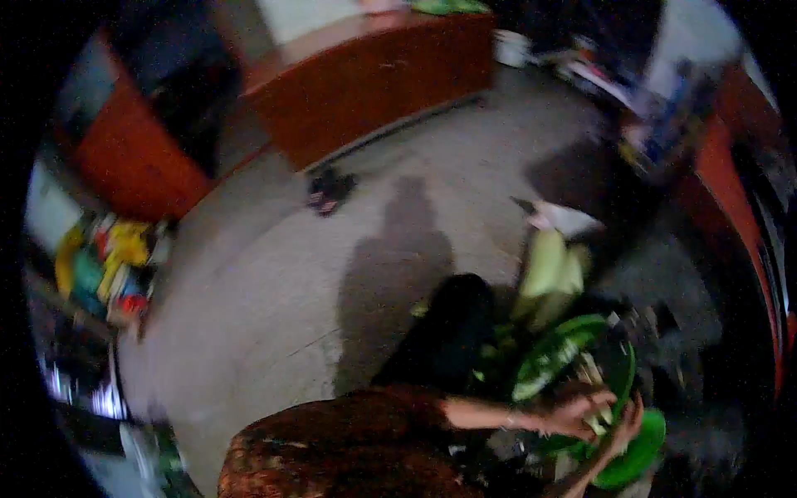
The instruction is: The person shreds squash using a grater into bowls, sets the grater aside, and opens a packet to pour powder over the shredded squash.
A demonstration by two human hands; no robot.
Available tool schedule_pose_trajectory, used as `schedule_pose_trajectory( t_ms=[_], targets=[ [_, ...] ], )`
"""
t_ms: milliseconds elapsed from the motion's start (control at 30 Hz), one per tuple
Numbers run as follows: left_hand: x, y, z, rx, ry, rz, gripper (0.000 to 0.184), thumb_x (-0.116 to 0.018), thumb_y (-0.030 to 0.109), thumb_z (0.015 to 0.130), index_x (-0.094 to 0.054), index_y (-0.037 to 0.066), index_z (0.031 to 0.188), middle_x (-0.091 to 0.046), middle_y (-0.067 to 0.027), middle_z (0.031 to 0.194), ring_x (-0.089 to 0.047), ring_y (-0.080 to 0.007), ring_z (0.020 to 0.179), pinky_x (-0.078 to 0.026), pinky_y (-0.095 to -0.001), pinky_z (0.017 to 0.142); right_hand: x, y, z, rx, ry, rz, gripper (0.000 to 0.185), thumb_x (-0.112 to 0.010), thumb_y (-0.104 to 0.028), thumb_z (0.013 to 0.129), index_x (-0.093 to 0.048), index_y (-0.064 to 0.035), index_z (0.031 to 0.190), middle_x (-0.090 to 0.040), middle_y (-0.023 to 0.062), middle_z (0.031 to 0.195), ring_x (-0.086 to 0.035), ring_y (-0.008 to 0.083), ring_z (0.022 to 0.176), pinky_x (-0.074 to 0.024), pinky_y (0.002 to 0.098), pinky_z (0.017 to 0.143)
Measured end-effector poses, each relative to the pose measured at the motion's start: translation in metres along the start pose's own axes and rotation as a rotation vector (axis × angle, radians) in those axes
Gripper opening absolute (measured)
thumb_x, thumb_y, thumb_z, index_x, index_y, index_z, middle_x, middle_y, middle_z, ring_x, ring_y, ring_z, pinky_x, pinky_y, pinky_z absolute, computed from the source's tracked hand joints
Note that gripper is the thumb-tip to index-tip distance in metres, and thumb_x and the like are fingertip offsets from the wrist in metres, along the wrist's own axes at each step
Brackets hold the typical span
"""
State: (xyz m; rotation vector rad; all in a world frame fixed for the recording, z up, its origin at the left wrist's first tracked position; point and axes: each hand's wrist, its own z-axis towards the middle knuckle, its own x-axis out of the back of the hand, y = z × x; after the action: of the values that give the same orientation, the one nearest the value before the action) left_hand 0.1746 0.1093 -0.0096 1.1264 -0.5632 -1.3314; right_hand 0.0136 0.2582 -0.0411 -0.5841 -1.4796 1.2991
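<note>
At the lower right, my left hand reaches in from the left, fingers closed around a pale green piece that looks like cut vegetable. My right hand comes up from below and nearly meets it, with fingers curled; blur hides what they grip. Just beyond them lies a bright green tray or shallow basket with pale bits in it. Beneath the right hand shows another round green dish or lid. Long pale green vegetables, perhaps gourds, lie farther out.
My dark-clothed knee rises left of the green tray. A pair of dark sandals sits on the grey floor before a reddish-brown counter. Colourful bags are piled at left; a white bucket stands far back.
</note>
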Motion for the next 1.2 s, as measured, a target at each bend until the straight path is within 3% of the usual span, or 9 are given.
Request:
schedule_pose_trajectory(
  t_ms=[67,400,533,667,767,867,1067,1167,1200],
  targets=[
    [-0.003,-0.017,0.001,-0.162,0.104,0.254,0.077,-0.071,0.04,0.075,-0.038,-0.003,0.129,-0.048,-0.0145,0.119,-0.047,-0.0246,0.11,-0.039,-0.037,0.092,-0.013,-0.021,-0.014,-0.038,0.063,0.389,0.042,-0.059,-0.018,0.087,-0.05,0.0012,0.123,-0.053,0.0163,0.121,-0.052,0.0255,0.107,-0.0428,0.0368,0.094],
    [0.009,0.015,-0.016,0.09,0.267,-0.096,0.056,-0.061,0.022,0.085,-0.037,0.004,0.132,-0.043,-0.0097,0.126,-0.042,-0.021,0.116,-0.035,-0.0347,0.097,-0.038,-0.038,-0.038,0.395,0.108,0.016,0.054,-0.046,-0.036,0.093,-0.043,0.0062,0.126,-0.046,0.0222,0.127,-0.052,0.0325,0.109,-0.0433,0.0453,0.097],
    [0.053,0.013,-0.092,-0.089,0.5,0.152,0.048,-0.058,0.013,0.087,-0.039,0.006,0.13,-0.039,-0.0067,0.13,-0.039,-0.0185,0.118,-0.033,-0.0332,0.099,-0.054,-0.051,-0.017,0.183,-0.27,0.183,0.06,-0.044,-0.03,0.094,-0.01,-0.0088,0.139,-0.002,0.012,0.143,-0.006,0.0316,0.132,-0.016,0.0524,0.109],
    [0.08,-0.037,-0.213,0.73,0.222,-0.535,0.044,-0.056,0.024,0.088,-0.043,0.005,0.126,-0.048,-0.0117,0.124,-0.045,-0.0245,0.115,-0.034,-0.0386,0.1,-0.044,-0.125,-0.06,0.227,-0.007,-0.139,0.068,-0.075,-0.018,0.073,-0.042,-0.0016,0.13,-0.039,0.0155,0.137,-0.032,0.026,0.13,-0.0281,0.0411,0.105],
    [0.053,-0.033,-0.223,0.787,-0.208,-1.186,0.051,-0.054,0.032,0.09,-0.04,0.002,0.129,-0.052,-0.0165,0.123,-0.053,-0.0278,0.109,-0.043,-0.0404,0.093,-0.059,-0.124,-0.054,0.302,0.134,-0.091,0.078,-0.086,-0.021,0.057,-0.049,-0.0016,0.122,-0.054,0.0123,0.122,-0.049,0.0249,0.112,-0.0381,0.0369,0.096],
    [0.049,0.043,-0.173,1.351,-0.075,-0.704,0.055,-0.052,0.047,0.088,-0.049,0.002,0.12,-0.062,-0.013,0.103,-0.063,-0.0258,0.089,-0.051,-0.0392,0.081,-0.063,-0.133,-0.042,0.265,0.108,-0.16,0.056,-0.079,-0.019,0.065,-0.054,0.0005,0.111,-0.059,0.011,0.104,-0.055,0.0212,0.096,-0.042,0.0316,0.089],
    [0.052,0.067,-0.176,1.277,0.016,-0.766,0.04,-0.051,0.039,0.091,-0.052,0.004,0.111,-0.065,-0.008,0.091,-0.064,-0.0212,0.076,-0.052,-0.0359,0.071,-0.063,-0.141,-0.035,0.11,-0.001,0.162,0.032,-0.068,-0.005,0.069,-0.058,-0.0005,0.099,-0.06,0.0119,0.095,-0.055,0.0199,0.085,-0.0454,0.0327,0.08],
    [0.059,0.075,-0.166,1.355,-0.025,-0.588,0.041,-0.051,0.037,0.092,-0.051,0.003,0.115,-0.061,-0.0107,0.106,-0.06,-0.0225,0.095,-0.047,-0.0375,0.087,-0.065,-0.154,-0.035,0.238,0.037,-0.057,0.021,-0.062,-0.002,0.072,-0.06,0.0004,0.092,-0.06,0.0111,0.092,-0.056,0.0196,0.081,-0.0464,0.0334,0.079],
    [0.065,0.059,-0.183,1.073,-0.061,-0.509,0.043,-0.049,0.038,0.092,-0.05,0.003,0.118,-0.057,-0.0113,0.113,-0.055,-0.0225,0.103,-0.042,-0.0376,0.092,-0.064,-0.152,-0.036,0.205,0.058,-0.098,0.02,-0.063,-0.002,0.071,-0.06,0.0007,0.091,-0.061,0.0103,0.093,-0.056,0.0197,0.082,-0.0465,0.0328,0.08]
  ],
)
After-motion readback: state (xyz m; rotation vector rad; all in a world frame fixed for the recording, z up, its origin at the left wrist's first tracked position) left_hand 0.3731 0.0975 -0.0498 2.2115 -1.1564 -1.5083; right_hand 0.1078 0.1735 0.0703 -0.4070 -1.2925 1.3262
